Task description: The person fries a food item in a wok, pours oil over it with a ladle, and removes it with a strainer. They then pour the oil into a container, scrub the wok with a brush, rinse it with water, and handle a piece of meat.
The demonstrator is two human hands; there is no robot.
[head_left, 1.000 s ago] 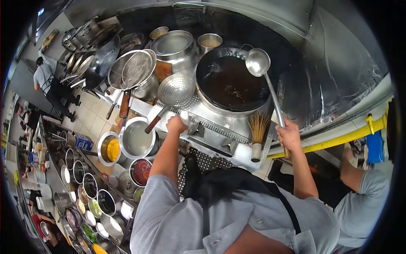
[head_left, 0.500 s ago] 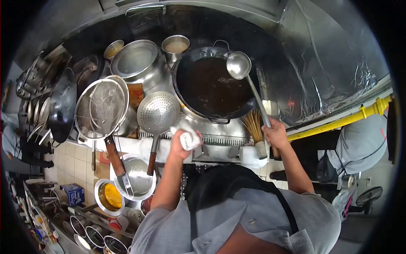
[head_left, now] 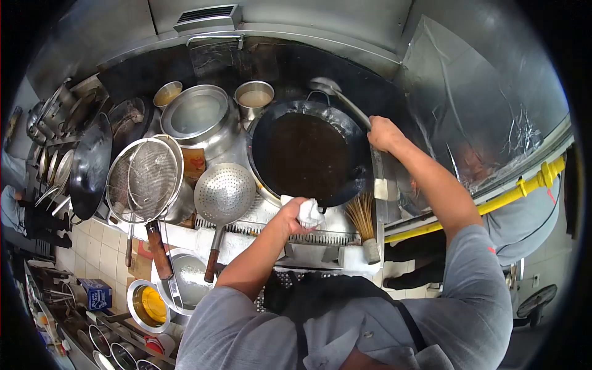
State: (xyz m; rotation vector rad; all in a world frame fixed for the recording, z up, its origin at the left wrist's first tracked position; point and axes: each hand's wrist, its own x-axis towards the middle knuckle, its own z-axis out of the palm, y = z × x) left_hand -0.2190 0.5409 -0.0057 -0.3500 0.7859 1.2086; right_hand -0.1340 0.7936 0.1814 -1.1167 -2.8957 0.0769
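Note:
A large black wok [head_left: 359, 157] holding dark liquid sits on the stove. My left hand [head_left: 292, 217] is closed around a folded white cloth [head_left: 310, 214] at the wok's near rim. Whether the cloth touches the near handle is hard to tell. Over the wok's far right side, my right hand [head_left: 385, 133] grips the ladle [head_left: 353, 107] by its long handle. The ladle's bowl is beyond the far rim, close to the wok's far loop handle [head_left: 319, 94]. A bamboo wok brush [head_left: 362, 225] stands by the wok's near right edge.
Left of the wok are a perforated skimmer [head_left: 224, 194], mesh strainers [head_left: 143, 179], a wide steel pot [head_left: 196, 114] and small steel pots [head_left: 254, 98]. Another black wok [head_left: 91, 166] leans farther left. A yellow pipe [head_left: 481, 213] runs along the right, with another person [head_left: 524, 216] behind it.
My left hand moved right with the cloth to the wok's near rim. My right hand moved up and forward, carrying the ladle's bowl from above the wok to beyond its far rim.

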